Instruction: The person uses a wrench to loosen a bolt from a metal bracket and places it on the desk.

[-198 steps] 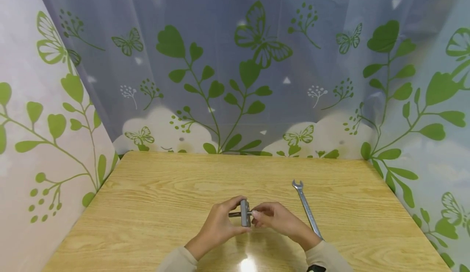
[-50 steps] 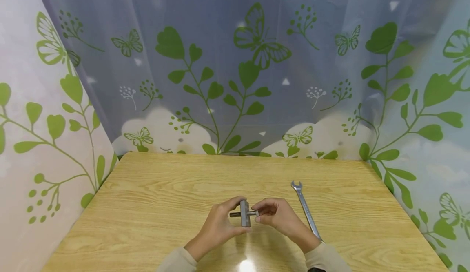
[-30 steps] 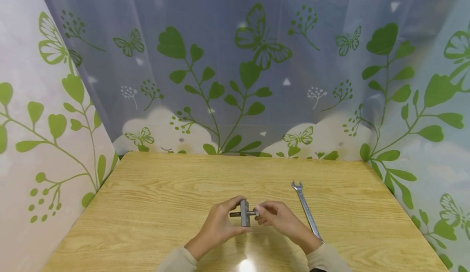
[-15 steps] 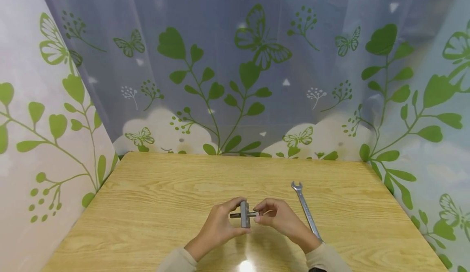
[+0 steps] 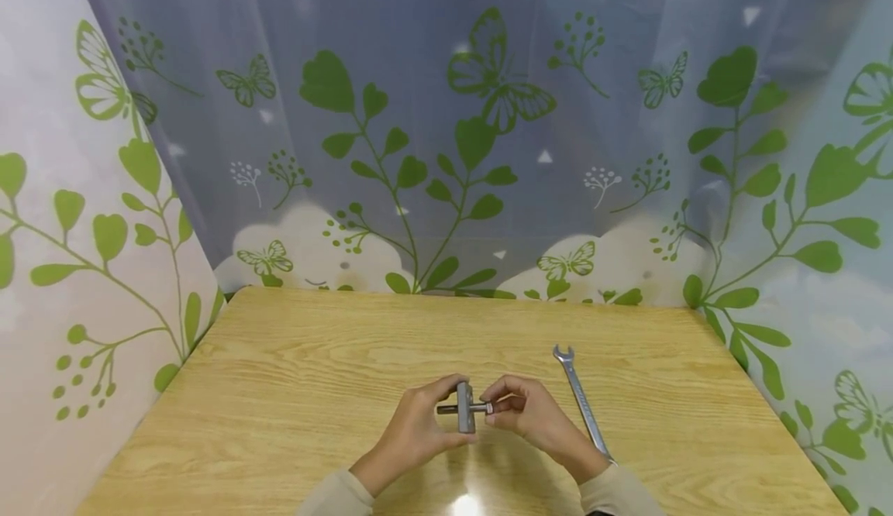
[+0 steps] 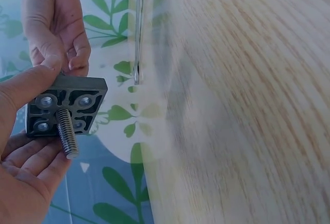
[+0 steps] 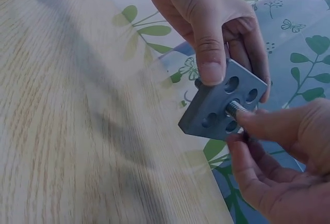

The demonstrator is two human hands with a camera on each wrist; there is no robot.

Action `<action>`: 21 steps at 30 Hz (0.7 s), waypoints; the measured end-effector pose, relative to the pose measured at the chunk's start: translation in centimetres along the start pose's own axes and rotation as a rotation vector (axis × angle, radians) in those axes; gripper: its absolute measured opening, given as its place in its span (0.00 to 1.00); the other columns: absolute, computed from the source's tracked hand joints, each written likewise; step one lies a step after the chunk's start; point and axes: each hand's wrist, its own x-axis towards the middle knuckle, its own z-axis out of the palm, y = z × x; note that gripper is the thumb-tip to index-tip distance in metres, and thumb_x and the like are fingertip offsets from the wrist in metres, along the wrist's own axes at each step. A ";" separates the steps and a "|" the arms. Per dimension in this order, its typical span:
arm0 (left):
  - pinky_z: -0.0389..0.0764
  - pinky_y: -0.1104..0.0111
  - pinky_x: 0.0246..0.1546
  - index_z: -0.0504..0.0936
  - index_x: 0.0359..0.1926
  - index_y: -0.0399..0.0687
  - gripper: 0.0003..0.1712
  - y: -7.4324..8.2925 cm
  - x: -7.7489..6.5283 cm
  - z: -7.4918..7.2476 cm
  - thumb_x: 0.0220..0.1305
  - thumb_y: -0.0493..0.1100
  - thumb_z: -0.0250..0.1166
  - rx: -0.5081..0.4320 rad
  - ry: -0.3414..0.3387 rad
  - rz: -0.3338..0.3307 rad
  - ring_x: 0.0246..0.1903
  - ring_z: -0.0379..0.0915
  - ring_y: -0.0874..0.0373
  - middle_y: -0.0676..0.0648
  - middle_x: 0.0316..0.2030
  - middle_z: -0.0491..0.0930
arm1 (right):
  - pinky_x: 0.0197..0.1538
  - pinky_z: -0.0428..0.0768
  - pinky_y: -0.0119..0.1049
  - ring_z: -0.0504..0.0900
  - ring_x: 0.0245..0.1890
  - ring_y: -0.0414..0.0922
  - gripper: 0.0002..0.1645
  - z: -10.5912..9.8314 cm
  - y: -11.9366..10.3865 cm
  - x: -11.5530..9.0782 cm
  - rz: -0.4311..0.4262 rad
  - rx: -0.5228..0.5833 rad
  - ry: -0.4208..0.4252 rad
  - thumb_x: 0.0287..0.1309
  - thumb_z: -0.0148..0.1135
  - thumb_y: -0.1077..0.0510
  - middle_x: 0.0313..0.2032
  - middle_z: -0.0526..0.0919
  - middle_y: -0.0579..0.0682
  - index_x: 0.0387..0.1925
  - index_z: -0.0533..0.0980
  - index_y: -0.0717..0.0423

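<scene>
A square grey metal plate [image 5: 465, 407] with holes near its corners is held upright above the table by my left hand [image 5: 412, 427], thumb and fingers on opposite edges. Through its middle runs a threaded bolt [image 6: 66, 134], whose tip sticks out well past the ribbed face in the left wrist view. My right hand [image 5: 533, 417] pinches the bolt's head end between thumb and fingers, a short way right of the plate. In the right wrist view, a short length of thread shows between the plate [image 7: 203, 108] and the right fingertips; the fingers mostly hide the head.
A combination wrench [image 5: 584, 407] lies on the wooden table [image 5: 314, 376], right of the hands, its lower end close to the right wrist. Patterned curtains [image 5: 391, 214] with leaves and butterflies stand around the table's back and sides.
Since the earliest frame the bolt's head end stands farther right of the plate, and my right hand has shifted right with it. Its fingers have rolled about the head; my left hand stays put.
</scene>
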 end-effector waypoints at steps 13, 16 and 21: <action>0.81 0.64 0.53 0.75 0.58 0.39 0.40 -0.1 0.0 0.1 0.41 0.42 0.80 -0.005 0.005 0.010 0.51 0.79 0.49 0.42 0.51 0.81 | 0.46 0.85 0.45 0.83 0.37 0.49 0.34 -0.4 0.0 0.0 0.151 -0.015 -0.043 0.72 0.43 0.41 0.36 0.82 0.54 0.44 0.76 0.72; 0.81 0.65 0.53 0.75 0.57 0.38 0.40 -0.1 0.1 0.2 0.41 0.42 0.80 -0.007 0.006 0.010 0.51 0.79 0.48 0.42 0.51 0.81 | 0.41 0.86 0.44 0.82 0.31 0.44 0.36 -0.2 0.0 0.1 0.181 -0.029 -0.053 0.72 0.43 0.40 0.29 0.82 0.51 0.38 0.78 0.72; 0.81 0.64 0.53 0.75 0.58 0.38 0.40 -0.1 0.0 0.1 0.42 0.42 0.80 -0.005 -0.003 0.001 0.51 0.79 0.48 0.42 0.51 0.81 | 0.37 0.84 0.42 0.80 0.29 0.43 0.27 0.0 -0.2 0.1 0.148 -0.052 -0.041 0.69 0.52 0.46 0.28 0.81 0.50 0.39 0.78 0.70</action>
